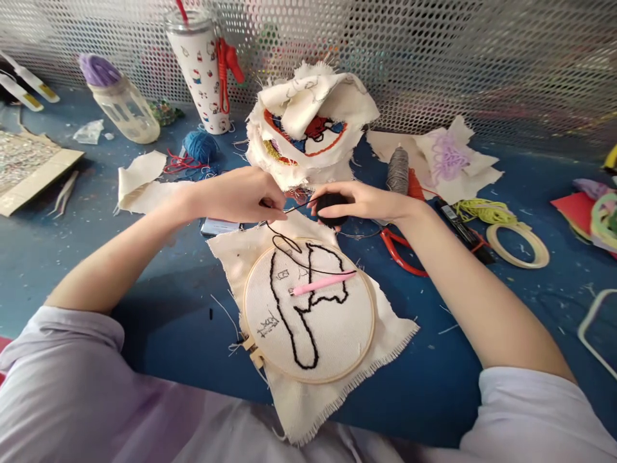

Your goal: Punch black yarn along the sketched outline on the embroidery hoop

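A wooden embroidery hoop [367, 307] holds cream cloth [332, 331] stitched with a black outline, lying on the blue table [173, 289] in front of me. A pink punch needle [322, 283] rests across the hoop. My left hand [241, 196] pinches a strand of black yarn [289, 243] just beyond the hoop's far edge. My right hand [369, 200] grips a black yarn ball [331, 204] close to the left hand. The strand runs between both hands and loops down onto the cloth.
A pile of embroidered cloths [308, 122] sits behind my hands. Red scissors [400, 254], a grey thread spool [398, 170], an empty hoop ring [518, 245], a blue yarn ball [200, 146], a printed tumbler [202, 71] and a bottle [120, 103] surround them. A perforated metal wall [457, 58] closes the back.
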The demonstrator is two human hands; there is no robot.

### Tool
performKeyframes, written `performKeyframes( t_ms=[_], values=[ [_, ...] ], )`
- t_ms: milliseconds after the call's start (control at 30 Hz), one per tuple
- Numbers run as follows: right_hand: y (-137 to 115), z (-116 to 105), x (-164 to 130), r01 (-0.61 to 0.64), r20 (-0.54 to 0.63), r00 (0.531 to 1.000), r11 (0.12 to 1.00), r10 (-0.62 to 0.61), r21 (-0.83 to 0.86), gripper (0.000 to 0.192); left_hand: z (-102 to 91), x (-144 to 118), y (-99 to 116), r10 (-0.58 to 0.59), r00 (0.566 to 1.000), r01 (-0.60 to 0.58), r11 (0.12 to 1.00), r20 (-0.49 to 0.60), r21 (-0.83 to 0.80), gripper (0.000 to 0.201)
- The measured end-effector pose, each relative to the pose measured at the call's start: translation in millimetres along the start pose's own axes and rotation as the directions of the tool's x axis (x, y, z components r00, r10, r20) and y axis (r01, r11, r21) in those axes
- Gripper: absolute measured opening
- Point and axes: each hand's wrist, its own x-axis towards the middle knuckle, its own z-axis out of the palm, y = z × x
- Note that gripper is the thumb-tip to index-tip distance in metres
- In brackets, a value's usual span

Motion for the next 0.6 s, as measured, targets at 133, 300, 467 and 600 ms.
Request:
performKeyframes(
  t_ms=[133, 300, 467, 600],
  values=[
    [7, -29, -9, -0.008, -0.094, 0.995, 0.996, 0.016, 0.087, 0.043, -20.9, -14, -3, 0.100, 0.979, -0.073, 0.986, 0.176, -0.152, 0.036],
    [11, -48, -21, -0.059, 0.004, 0.998, 0.994, 0.059, 0.092, 0.056, -25.8, -20, -5, 0.133, 0.931, -0.063, 0.976, 0.340, -0.207, 0.030],
    [18, -57, -17, -0.032, -0.251, 0.966, 0.995, 0.054, 0.094, 0.040, -12.4, -17, 4, 0.127, 0.851, -0.015, 0.976, 0.510, -0.218, 0.025],
    [22, -58, -8, -0.087, -0.498, 0.862, 0.995, 0.098, 0.045, 0.044, -7.4, -18, 11, 0.215, 0.789, -0.035, 0.951, 0.575, -0.307, 0.024]
  ],
)
